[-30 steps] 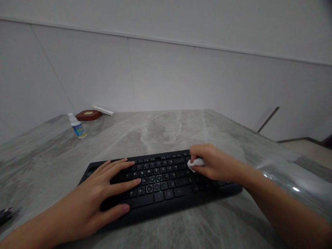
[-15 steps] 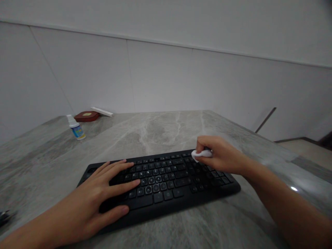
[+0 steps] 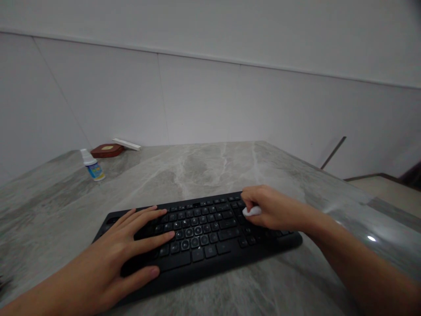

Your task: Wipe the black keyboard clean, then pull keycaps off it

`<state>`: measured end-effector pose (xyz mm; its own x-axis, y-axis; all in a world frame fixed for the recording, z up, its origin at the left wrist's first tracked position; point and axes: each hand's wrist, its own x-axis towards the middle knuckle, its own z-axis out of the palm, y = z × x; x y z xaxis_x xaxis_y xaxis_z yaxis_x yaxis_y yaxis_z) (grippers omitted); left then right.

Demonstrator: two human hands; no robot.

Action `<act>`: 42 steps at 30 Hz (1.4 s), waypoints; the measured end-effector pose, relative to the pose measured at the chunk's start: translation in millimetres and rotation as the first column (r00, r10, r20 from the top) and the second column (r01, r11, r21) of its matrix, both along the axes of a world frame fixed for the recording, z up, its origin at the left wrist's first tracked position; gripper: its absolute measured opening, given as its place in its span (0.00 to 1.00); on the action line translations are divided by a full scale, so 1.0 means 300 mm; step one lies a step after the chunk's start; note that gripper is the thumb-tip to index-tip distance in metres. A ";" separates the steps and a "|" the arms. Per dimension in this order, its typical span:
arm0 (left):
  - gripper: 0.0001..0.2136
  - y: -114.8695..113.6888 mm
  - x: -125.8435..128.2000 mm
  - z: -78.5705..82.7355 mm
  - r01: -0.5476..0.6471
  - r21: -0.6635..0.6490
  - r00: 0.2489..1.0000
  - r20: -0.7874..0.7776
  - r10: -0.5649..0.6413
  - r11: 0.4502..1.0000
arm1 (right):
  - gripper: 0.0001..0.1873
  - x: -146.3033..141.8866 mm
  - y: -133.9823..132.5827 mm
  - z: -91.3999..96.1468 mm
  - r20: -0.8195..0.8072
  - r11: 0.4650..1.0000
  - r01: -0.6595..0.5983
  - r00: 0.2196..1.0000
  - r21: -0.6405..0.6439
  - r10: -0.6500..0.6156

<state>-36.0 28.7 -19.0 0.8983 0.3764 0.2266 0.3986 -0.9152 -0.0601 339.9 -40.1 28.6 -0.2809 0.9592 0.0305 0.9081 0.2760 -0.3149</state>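
A black computer keyboard point(image 3: 204, 259) lies slightly angled on the grey marbled table. My left hand point(image 3: 121, 250) rests over its left part, fingers spread across the keys and the thumb near the front edge. On the right side, my right hand point(image 3: 268, 208) is closed around a small white wipe point(image 3: 252, 211), which pokes out between thumb and curled fingers. That wipe is down at the keys between the main block and the number pad, most of which the hand hides.
At the back left stand a white spray bottle point(image 3: 93, 166) with a blue label, a reddish-brown case point(image 3: 107, 151) and a thin white bar point(image 3: 126, 144). A pale wall point(image 3: 204, 101) rises behind the marbled table point(image 3: 204, 164). Light glares on the table's right side.
My right hand has moved the wipe down the keyboard, toward its front edge. My left hand stays spread on the left keys. The whole view has shifted slightly.
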 end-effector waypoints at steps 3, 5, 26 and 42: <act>0.28 -0.001 -0.002 -0.003 -0.007 0.009 1.000 0.001 0.006 1.000 | 0.07 -0.003 0.005 -0.002 -0.028 0.999 0.027 0.999 0.020 -0.026; 0.28 -0.001 -0.004 -0.004 -0.002 0.023 1.000 -0.005 0.002 1.000 | 0.07 -0.006 0.007 -0.004 -0.040 1.000 0.021 0.999 -0.001 -0.021; 0.26 -0.001 -0.008 -0.008 -0.022 -0.033 0.999 0.036 0.023 0.999 | 0.18 0.110 -0.019 0.064 -0.190 0.958 0.225 0.947 -0.176 -0.258; 0.27 -0.005 -0.001 -0.001 -0.039 -0.030 0.999 0.003 0.039 0.999 | 0.05 0.039 -0.014 0.023 0.022 0.978 0.138 0.990 -0.155 -0.136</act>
